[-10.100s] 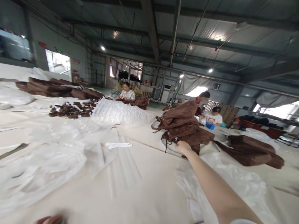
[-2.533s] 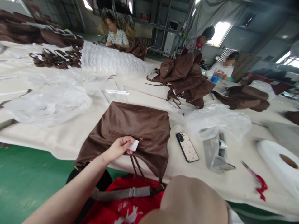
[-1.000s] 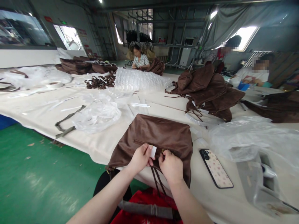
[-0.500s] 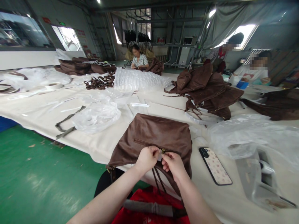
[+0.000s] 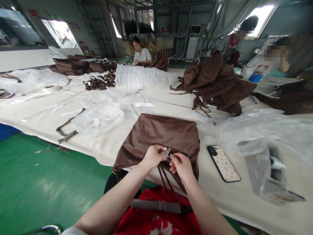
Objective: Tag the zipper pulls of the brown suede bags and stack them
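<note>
A brown handbag [image 5: 168, 129] lies flat at the table's near edge, its long zipper running across the upper face. My left hand [image 5: 153, 157] pinches a small whitish wrapper [image 5: 165, 151] beside the gold zipper pull [image 5: 169, 149]. Just to the right, my right hand [image 5: 181, 165] has thumb and forefinger pressed together close to the pull; what lies between them is too small to make out. Thin dark cords [image 5: 165, 178] hang from the bag's near side below both hands.
To the right lie a patterned phone [image 5: 224, 164] and clear plastic bags [image 5: 259, 133]. Brown bags [image 5: 217, 81] are heaped farther back, near a bubble-wrap roll [image 5: 144, 77]. A crumpled plastic bag [image 5: 99, 119] and a grey strip [image 5: 65, 130] lie left. Several people sit or stand beyond.
The whitish wrapper has shifted to the left in my left hand's pinch, and the gold pull shows more plainly. My view has tipped slightly downward. A co-worker at right has raised a hand.
</note>
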Demonstrator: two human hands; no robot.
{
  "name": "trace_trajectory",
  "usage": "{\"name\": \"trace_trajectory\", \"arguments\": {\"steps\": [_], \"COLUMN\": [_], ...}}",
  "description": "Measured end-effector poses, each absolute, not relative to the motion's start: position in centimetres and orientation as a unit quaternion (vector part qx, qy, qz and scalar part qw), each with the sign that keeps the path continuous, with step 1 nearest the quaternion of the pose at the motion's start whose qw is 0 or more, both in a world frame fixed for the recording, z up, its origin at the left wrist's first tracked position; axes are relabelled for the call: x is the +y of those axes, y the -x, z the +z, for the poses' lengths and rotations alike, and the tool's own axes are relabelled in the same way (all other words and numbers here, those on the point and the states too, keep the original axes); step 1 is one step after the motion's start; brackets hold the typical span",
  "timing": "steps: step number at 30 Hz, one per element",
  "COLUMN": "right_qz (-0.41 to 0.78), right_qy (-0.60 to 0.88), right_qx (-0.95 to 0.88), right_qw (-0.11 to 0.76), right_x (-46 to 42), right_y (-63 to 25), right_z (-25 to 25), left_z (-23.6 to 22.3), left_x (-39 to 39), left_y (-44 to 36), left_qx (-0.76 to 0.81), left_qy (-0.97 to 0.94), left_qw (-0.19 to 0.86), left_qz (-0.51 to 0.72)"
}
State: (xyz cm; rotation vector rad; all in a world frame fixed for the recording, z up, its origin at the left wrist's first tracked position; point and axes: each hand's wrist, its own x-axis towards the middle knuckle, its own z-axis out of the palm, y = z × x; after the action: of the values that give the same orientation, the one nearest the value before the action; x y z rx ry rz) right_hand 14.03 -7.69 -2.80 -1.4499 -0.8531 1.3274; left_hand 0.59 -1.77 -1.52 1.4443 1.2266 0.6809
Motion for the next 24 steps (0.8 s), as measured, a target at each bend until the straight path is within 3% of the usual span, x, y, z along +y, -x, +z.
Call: {"name": "trace_trajectory", "arguments": {"steps": [12,24], "right_qz": [0.558,0.514], "right_qy": [0.569,0.612], "right_qx": [-0.359,-0.326], "right_qw": [0.485,0.506], "right_x": [-7.2,-6.8], "right_y": [-13.6,-12.2], "right_z": [-3.1,-3.8], "left_z": [-0.2,-0.7], "left_x": [-1.8,-1.8], "left_y": [0.6,0.6], "left_qx": [0.486,0.514], "left_qy": [-0.622,-0.677], "left_qw": [0.556,0.465], "left_qz": [0.26,0.248]}}
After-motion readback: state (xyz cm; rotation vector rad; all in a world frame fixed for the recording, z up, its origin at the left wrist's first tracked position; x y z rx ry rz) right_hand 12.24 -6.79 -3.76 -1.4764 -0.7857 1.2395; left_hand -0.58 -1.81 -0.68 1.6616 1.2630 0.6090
